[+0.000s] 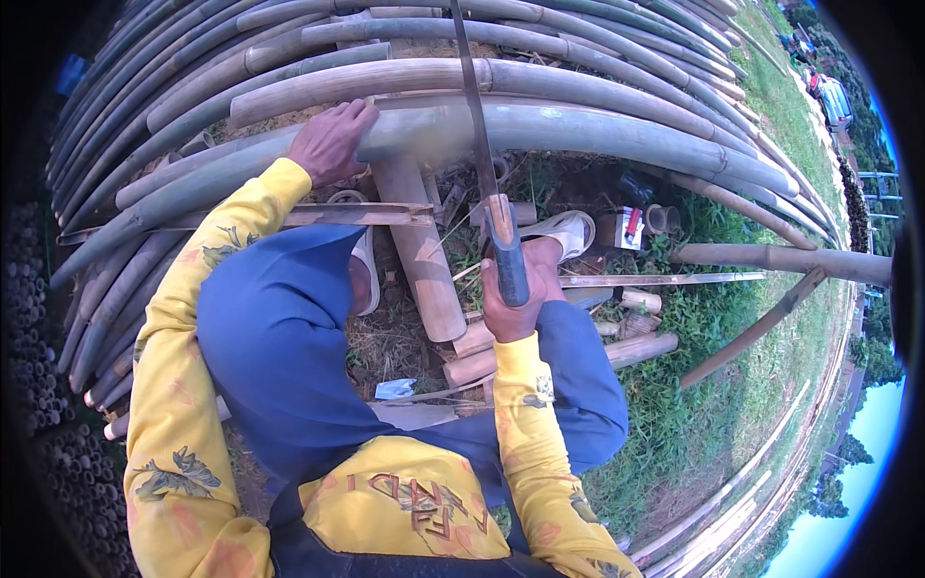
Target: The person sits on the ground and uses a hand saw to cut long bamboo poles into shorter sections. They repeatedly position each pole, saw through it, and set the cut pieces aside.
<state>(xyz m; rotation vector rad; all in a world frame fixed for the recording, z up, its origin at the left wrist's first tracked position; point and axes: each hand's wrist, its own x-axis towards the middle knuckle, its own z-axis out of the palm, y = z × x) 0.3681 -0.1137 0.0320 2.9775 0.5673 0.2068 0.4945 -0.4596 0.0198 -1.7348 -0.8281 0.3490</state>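
Right hand (511, 303): fingers are closing around the dark handle of a handsaw (477, 106), the thumb lying along it. The blade is extending away beyond these fingers and crossing the line of a greenish bamboo pole (597, 133).

Left hand (332, 143): fingers are bending together over the pole, left of the blade; whether they are gripping or only pressing, I cannot tell. The pole is running from beneath these fingers out to the right, ahead of the right-hand fingers.

Progress: by my judgement, sawing is at an early or middle stage. No finished cut is showing at the blade, and cut depth cannot be read; severing appears to be outstanding. Short bamboo lengths (636, 349) are lying below and right of the right-hand fingers. A thick bamboo log (424, 265) is lying between the two hands' fingers, nearer the body.
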